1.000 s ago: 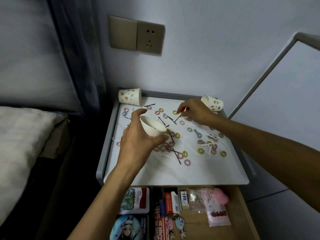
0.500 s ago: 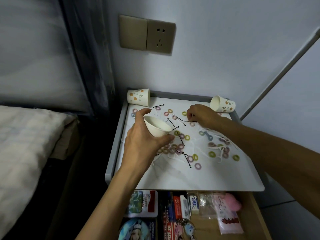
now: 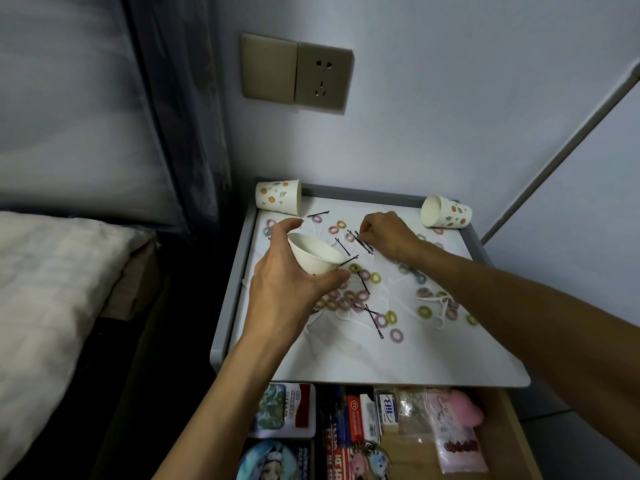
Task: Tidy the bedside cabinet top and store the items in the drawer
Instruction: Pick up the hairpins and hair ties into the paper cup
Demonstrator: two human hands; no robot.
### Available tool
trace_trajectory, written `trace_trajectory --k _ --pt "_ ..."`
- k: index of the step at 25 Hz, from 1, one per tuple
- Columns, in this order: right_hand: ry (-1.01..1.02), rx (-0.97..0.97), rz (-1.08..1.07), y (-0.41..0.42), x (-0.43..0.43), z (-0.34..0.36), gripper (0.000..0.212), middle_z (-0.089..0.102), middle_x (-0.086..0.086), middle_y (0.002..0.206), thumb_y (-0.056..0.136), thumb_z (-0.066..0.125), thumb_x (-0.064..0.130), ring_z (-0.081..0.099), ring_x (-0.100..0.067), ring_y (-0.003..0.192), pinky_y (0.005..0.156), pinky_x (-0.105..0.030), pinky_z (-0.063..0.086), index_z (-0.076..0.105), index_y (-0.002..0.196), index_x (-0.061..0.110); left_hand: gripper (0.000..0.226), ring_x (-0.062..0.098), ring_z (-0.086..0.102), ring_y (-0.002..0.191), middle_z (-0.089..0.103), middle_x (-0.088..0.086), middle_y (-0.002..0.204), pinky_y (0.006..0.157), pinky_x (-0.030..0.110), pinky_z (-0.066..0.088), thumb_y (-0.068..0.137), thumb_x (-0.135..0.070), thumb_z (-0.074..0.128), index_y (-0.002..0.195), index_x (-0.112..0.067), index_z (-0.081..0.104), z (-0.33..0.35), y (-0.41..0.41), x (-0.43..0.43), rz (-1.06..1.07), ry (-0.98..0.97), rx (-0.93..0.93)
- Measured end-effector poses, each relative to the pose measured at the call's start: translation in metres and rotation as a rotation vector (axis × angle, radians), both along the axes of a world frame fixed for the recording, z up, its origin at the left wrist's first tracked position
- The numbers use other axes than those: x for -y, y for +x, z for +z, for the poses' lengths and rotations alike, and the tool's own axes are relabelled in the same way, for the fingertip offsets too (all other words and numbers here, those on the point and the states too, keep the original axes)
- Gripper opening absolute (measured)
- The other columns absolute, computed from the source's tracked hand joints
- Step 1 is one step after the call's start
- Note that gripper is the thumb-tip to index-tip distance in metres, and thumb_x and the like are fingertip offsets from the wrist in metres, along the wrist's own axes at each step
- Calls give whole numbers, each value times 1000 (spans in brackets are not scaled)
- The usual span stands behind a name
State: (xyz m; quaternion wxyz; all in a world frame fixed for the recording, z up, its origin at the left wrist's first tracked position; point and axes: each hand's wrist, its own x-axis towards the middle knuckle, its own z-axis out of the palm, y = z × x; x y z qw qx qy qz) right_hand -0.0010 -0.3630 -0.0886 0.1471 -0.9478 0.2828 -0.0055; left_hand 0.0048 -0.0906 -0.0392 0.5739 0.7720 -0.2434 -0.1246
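Head view: my left hand grips a plain white paper cup from below, thumb and fingers wrapped round its wall. The mouth is tipped toward my right hand. That grip and tilt look the same as a second ago.

The right hand is what has changed. A second ago it was working further toward the back right, nearer the patterned cup lying on its side. It has since slid left, and its fingers are now bunched down on the cluster of black hairpins, pinching at them just beside the held cup's rim. I cannot tell whether a pin has left the surface yet.

I read this as a pick in progress, with only a short carry to the cup once a pin is free. The task is still early. Coloured hair rings, more pins and white cords lie scattered over the cabinet top. A second patterned cup lies tipped over at the back left corner.

The drawer stands open below the front edge, already holding boxes, cards and packets. Nothing from the top is headed there yet.
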Motion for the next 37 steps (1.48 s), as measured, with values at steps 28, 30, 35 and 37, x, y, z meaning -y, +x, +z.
trace_trajectory --k 28,30,35,37 --pt "-624 -180 99 -4 -23 -13 29 61 -16 111 86 46 -11 58 -31 103 75 -34 42 57 110 1 86 19 60 102 60 -6 114 85 44 55 59 -37 91 130 -36 42 5 0 -5 9 -3 -26" --pt "-520 -175 110 -5 -14 -9 30 57 -21 115 88 42 -11 55 -35 106 80 -37 43 50 116 -3 85 17 59 101 58 -9 110 86 42 55 60 -34 91 130 -34 43 7 1 -6 12 -13 -18" --pt "158 228 -65 -7 -8 36 13 66 -8 86 96 42 7 61 -26 81 71 -36 45 52 104 9 84 19 59 100 57 -7 111 84 43 55 62 -34 89 131 -33 43 8 3 -8 20 10 1" --pt "300 336 7 -9 -19 67 16 67 -4 81 98 46 7 60 -16 71 72 -31 48 60 105 10 84 19 59 101 57 -7 113 84 44 55 62 -34 88 132 -33 41 8 2 -8 20 27 31"
